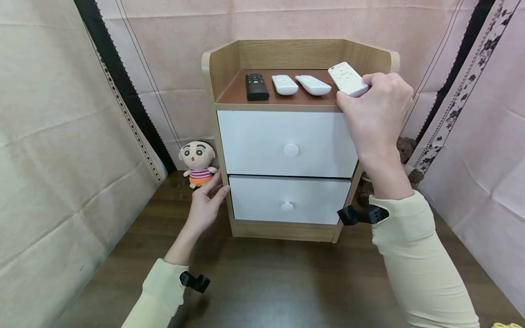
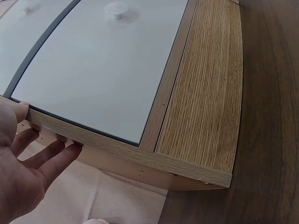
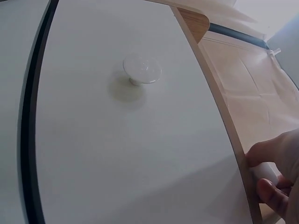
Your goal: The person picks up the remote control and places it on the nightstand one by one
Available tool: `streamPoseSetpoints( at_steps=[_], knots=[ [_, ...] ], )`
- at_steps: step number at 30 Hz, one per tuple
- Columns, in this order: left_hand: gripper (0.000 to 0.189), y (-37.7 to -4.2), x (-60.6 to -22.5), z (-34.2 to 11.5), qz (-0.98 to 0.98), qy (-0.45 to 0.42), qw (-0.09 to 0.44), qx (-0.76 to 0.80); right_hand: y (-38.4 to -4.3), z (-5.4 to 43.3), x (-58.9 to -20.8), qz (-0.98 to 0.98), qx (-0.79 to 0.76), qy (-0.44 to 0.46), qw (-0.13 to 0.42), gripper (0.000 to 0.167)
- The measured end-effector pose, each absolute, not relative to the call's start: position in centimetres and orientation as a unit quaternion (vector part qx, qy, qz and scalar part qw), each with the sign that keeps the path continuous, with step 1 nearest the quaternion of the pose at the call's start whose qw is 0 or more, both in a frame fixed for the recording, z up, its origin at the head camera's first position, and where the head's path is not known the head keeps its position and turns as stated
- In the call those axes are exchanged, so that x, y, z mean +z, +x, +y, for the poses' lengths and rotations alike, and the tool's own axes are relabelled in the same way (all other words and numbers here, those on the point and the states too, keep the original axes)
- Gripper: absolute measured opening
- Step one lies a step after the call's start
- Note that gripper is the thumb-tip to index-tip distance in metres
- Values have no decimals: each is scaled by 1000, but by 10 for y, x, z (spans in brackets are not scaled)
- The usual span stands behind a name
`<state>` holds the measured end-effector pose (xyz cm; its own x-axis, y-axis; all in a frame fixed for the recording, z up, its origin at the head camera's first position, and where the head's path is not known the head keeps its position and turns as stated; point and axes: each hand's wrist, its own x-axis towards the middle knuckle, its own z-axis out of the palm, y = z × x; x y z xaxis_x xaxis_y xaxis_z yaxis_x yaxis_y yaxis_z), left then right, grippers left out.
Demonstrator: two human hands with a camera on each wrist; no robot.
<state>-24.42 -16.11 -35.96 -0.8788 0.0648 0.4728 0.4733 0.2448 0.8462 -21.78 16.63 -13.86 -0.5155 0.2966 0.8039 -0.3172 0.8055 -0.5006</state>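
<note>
At the right end of the cabinet's top, my right hand (image 1: pixel 378 111) pinches a white remote control (image 1: pixel 346 78) between thumb and fingers, its near end raised in the head view. In the right wrist view only a bit of the white remote (image 3: pixel 265 172) shows between the fingers, beside the front edge. My left hand (image 1: pixel 208 203) rests against the left side of the small wooden cabinet (image 1: pixel 283 230). Its fingertips (image 2: pixel 70 151) touch the side panel and its thumb lies at the front edge. A black remote (image 1: pixel 257 87) and two white remotes (image 1: pixel 285 85) lie on the brown top.
Two white drawers (image 1: pixel 254 141) with round knobs (image 1: pixel 291 150) stand closed. A cartoon boy figure (image 1: pixel 198 159) stands left of the cabinet, close to my left fingers. Brown lumpy objects (image 1: pixel 405 149) sit behind the right side. Pale cloth (image 1: pixel 164 59) hangs around the dark wooden table (image 1: pixel 262 282).
</note>
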Motion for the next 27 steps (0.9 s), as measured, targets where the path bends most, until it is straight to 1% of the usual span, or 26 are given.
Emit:
streamPoseSetpoints(
  at_steps=[7,19,27],
  knots=[
    [55,-244,-361,-162,-771,-175,175,-586,-221,165,-141,-814,295,9,501,36],
    [54,-246,-358,-161,-767,-181,181,-588,-219,163,-132,-852,271,-12,448,39],
    [53,-246,-360,-161,-767,-176,177,-591,-217,163,-133,-862,273,-19,427,43]
  ],
)
